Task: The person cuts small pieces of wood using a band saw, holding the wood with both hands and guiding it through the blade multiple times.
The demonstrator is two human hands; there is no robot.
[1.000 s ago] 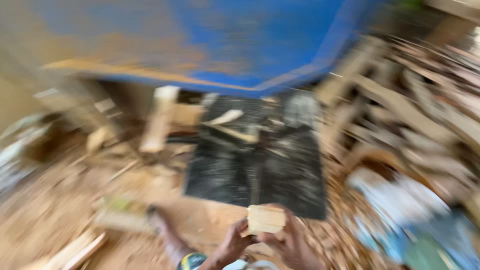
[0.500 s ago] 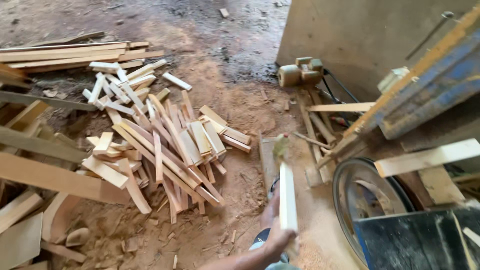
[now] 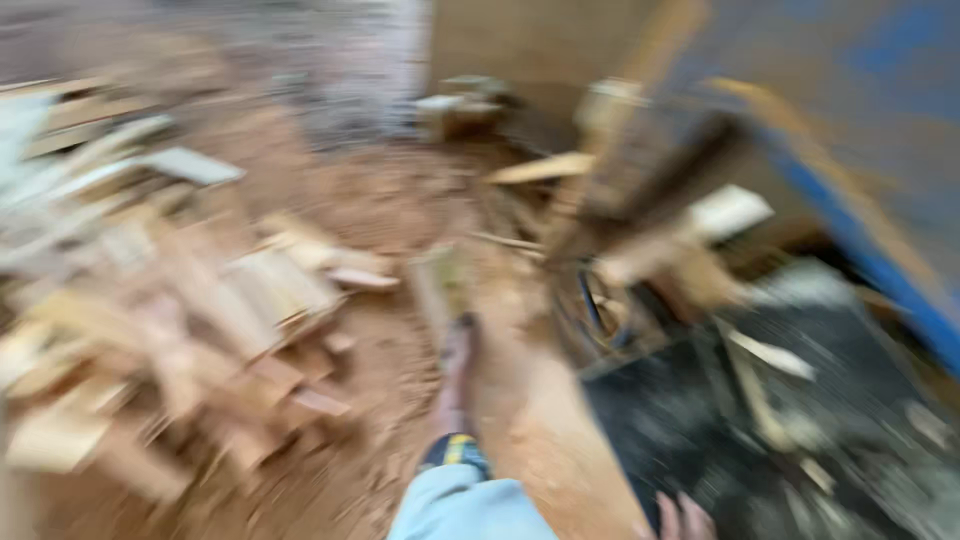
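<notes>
Frame heavily motion-blurred. Left hand (image 3: 458, 365) stretches forward over the sawdust floor (image 3: 400, 200), arm in a pale sleeve (image 3: 460, 505); whether it holds anything I cannot tell. Right hand (image 3: 682, 518): only fingertips show at the bottom edge, touching the near edge of the dark slab (image 3: 760, 440); grip unclear. Heap of wood offcuts (image 3: 200, 310) lies left, loose, as if tossed.

The view is heavily blurred. The left hand (image 3: 455, 375) stretches forward over the sawdust floor, its grip apparently empty, pointing toward a narrow pale wood strip (image 3: 432, 290) lying just beyond the fingertips. Left of it sprawls a pile of wood offcuts (image 3: 215, 310), short pale slats lying crisscross. The right hand (image 3: 680, 518) shows only fingertips at the lower edge, touching a dark metal plate (image 3: 790, 430).
</notes>
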